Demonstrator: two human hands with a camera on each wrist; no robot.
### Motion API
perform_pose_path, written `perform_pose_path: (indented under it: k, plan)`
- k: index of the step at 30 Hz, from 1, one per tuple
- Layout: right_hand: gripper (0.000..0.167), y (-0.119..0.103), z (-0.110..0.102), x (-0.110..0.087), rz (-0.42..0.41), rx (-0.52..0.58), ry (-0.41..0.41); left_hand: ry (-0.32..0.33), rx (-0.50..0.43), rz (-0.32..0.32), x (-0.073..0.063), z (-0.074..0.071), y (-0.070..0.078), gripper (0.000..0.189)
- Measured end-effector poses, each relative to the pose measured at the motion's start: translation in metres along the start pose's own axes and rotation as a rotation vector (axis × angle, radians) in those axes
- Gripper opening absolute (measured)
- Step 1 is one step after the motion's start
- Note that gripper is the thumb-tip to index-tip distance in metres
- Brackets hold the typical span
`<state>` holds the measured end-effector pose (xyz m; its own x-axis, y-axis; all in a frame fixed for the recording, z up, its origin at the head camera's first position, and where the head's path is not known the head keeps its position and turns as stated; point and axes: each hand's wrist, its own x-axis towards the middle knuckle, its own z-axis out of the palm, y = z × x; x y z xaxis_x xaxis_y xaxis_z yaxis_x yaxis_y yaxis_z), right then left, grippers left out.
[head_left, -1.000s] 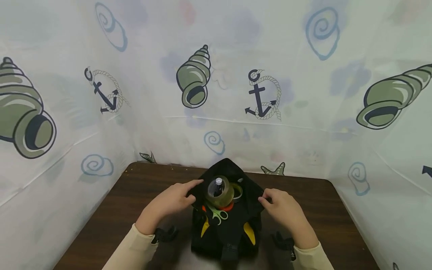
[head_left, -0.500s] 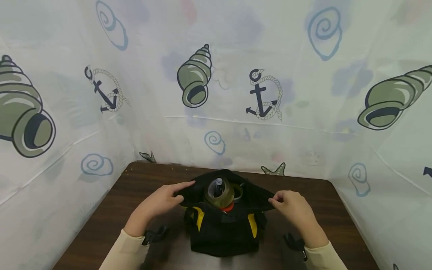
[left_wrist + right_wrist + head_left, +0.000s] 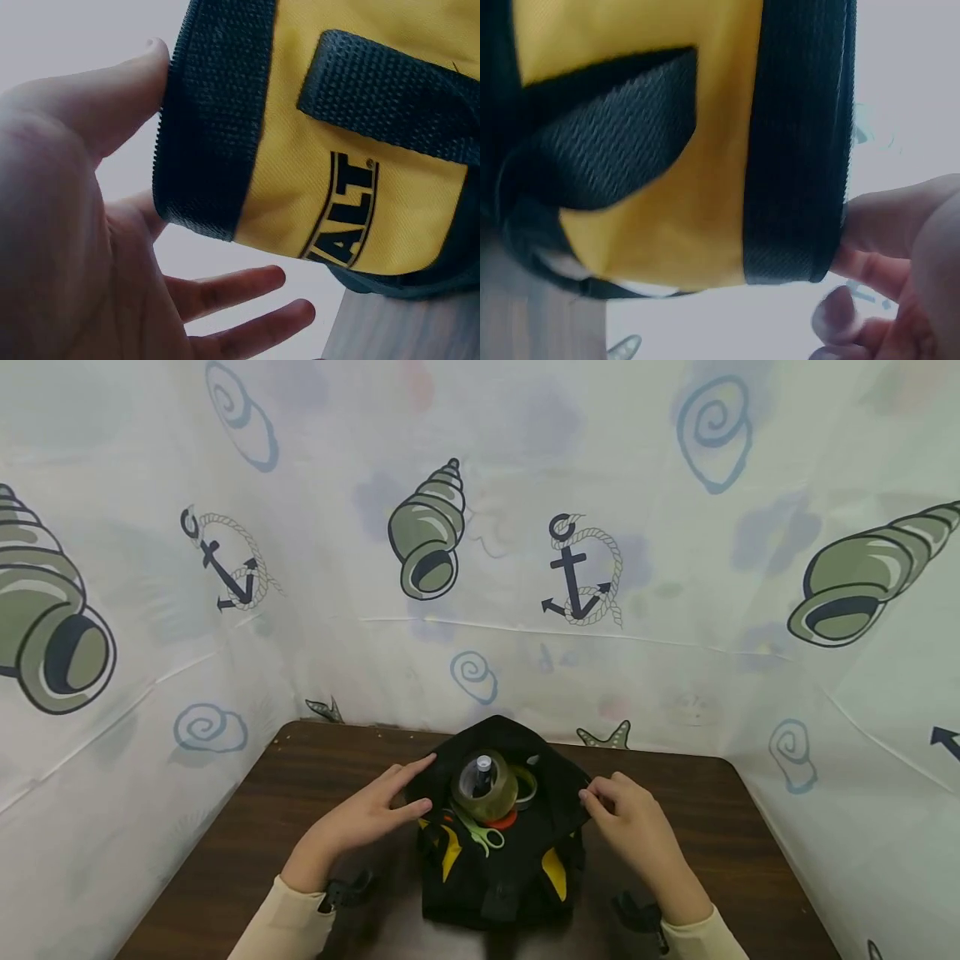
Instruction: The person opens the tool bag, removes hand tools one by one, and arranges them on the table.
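Note:
A black and yellow tool bag stands on the table, its zipped mouth spread wide. Inside show a wide tape roll with a white-capped item in its core, a smaller tape roll, green-handled scissors and something orange. My left hand touches the mouth's left corner, thumb and index finger apart, fingers straight. At the opposite corner my right hand pinches the zipper edge between thumb and finger. The left wrist view shows the bag's yellow side and black strap.
The dark wooden table extends to both sides of the bag. A white cloth backdrop with printed shells and anchors stands behind it and at left and right.
The mouth widened and its front edge rose, hiding the scissors; now the front has dropped and the back rim is up again, showing them. My hands moved apart, then closer together.

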<state>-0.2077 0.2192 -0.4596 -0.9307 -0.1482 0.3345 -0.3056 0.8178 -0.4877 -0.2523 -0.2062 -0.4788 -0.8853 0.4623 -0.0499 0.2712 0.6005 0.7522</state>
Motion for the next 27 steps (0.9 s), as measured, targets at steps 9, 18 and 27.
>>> perform_pose_path:
  k: [9, 18, 27]
  plan:
    - [0.012, -0.049, -0.023, 0.021, -0.097, 0.166, 0.022, -0.051, -0.061, 0.018, -0.003, 0.008, -0.001, 0.083]
    - [0.025, -0.101, -0.026, 0.058, 0.092, 0.515, -0.273, -0.049, -0.063, 0.055, -0.002, 0.009, -0.001, 0.086]
    - [0.028, -0.116, -0.004, 0.090, 0.165, 0.591, -0.343, -0.074, -0.084, 0.092, -0.001, 0.012, -0.002, 0.085]
